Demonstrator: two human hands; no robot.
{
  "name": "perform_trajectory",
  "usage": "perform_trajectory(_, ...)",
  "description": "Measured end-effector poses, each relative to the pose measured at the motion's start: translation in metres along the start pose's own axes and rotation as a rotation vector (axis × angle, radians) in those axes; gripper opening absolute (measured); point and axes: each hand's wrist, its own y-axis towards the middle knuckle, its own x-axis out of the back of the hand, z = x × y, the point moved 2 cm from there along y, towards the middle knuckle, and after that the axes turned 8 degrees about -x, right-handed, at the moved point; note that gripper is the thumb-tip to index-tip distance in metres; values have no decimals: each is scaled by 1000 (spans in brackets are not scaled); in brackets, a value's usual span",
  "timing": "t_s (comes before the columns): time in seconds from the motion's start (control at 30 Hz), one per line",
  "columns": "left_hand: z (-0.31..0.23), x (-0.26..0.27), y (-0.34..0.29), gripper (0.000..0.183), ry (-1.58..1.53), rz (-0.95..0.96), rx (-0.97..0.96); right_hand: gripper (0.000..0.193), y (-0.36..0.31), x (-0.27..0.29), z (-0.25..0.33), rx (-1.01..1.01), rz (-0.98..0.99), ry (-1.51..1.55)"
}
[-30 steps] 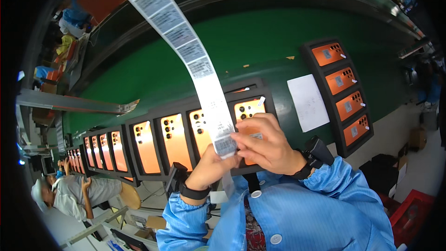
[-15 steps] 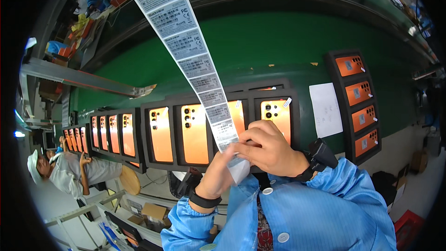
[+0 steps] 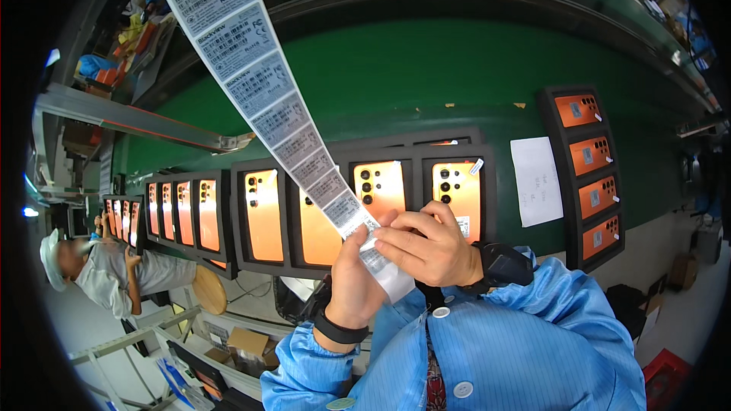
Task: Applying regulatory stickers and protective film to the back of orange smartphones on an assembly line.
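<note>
A long strip of printed white labels runs from the upper left down to my hands. My left hand is closed on its lower end, thumb on top, and a blank white tail hangs past the fingers. My right hand pinches the strip just beside the left thumb; whether a label has come loose there is hidden by the fingers. Beyond the hands, orange phones lie camera side up in a black foam tray. On the phone nearest my right hand sits a small label.
More trays of orange phones line the bench to the left. At right, another tray holds labelled phones beside a white paper sheet. A metal bar crosses the green bench. A co-worker handles phones at far left.
The strip has swung left, uncovering more of the middle phones. My right hand has shifted slightly down along the strip, and the label on the rightmost phone now shows.
</note>
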Motion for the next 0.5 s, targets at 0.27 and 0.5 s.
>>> perform_trajectory(0.27,-57,14,41,34,725,34,-624,18,-8,26,-17,-258,-130,306)
perform_trajectory(0.5,-39,9,93,29,1873,452,-884,19,-22,39,-41,-544,-203,188)
